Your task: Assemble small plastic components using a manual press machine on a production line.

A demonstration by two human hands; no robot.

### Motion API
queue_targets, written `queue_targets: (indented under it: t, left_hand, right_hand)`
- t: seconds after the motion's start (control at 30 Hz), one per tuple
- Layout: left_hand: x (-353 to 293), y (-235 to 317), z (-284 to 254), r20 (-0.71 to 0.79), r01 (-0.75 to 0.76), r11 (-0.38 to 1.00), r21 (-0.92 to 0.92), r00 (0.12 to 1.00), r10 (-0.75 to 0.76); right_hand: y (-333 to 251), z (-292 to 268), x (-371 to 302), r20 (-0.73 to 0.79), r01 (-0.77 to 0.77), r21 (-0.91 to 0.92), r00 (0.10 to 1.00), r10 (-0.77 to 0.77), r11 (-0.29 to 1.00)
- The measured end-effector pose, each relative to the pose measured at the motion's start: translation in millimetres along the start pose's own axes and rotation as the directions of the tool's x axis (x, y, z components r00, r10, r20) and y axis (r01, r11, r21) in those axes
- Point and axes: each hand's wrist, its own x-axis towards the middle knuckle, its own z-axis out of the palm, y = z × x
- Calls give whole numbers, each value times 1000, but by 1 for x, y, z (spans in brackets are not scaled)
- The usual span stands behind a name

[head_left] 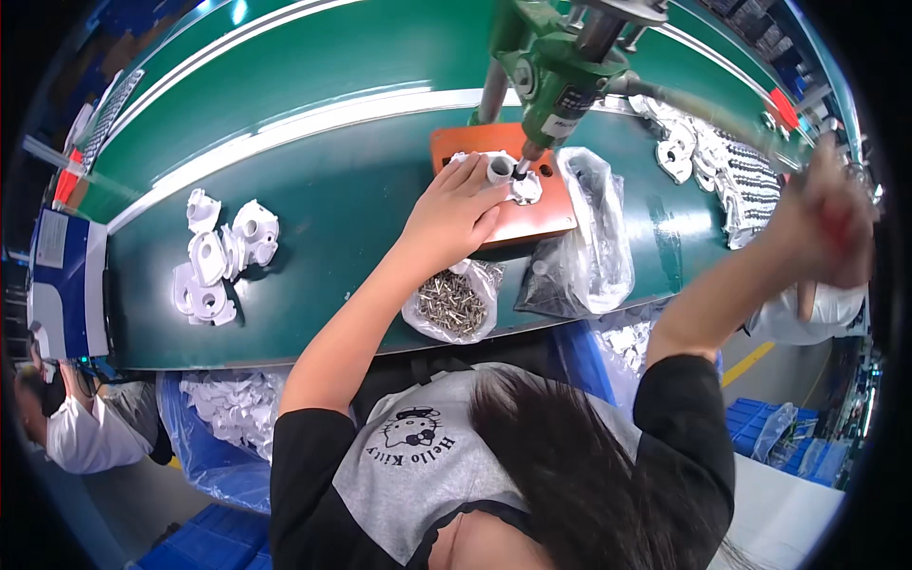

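At the green hand press (pixel 560 85), my left hand (pixel 451 214) holds a white plastic part (pixel 525 189) on the orange base (pixel 532 220). Its fingers lie over the part's left side, beside a round collar. The press's tip stands close over the part; whether it touches, I cannot tell. My right hand (pixel 836 223), blurred, is closed round the end of the press's long lever (pixel 708 104), out at the far right. Something red shows at that hand. Just below my left hand sits an open plastic bag of small metal pins or screws (pixel 451 304).
White plastic parts (pixel 214 261) lie in a group on the green tabletop (pixel 332 247) at left. More white parts (pixel 674 157) are piled at right. A clear plastic bag (pixel 598 237) lies beside the base. Lined bins of white pieces (pixel 228 404) stand below the table edge.
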Motion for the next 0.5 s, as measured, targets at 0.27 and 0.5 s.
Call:
queue_targets:
  t: [0.27,0.5]
  left_hand:
    - [-4,0,-2,66,14,997,79,998,-19]
    - [9,2,-5,133,380,884,-271,925,-357]
  right_hand:
    - [26,41,-192,110,93,-594,993,-33,799]
    - [23,35,-89,167,50,-126,986,-29,991]
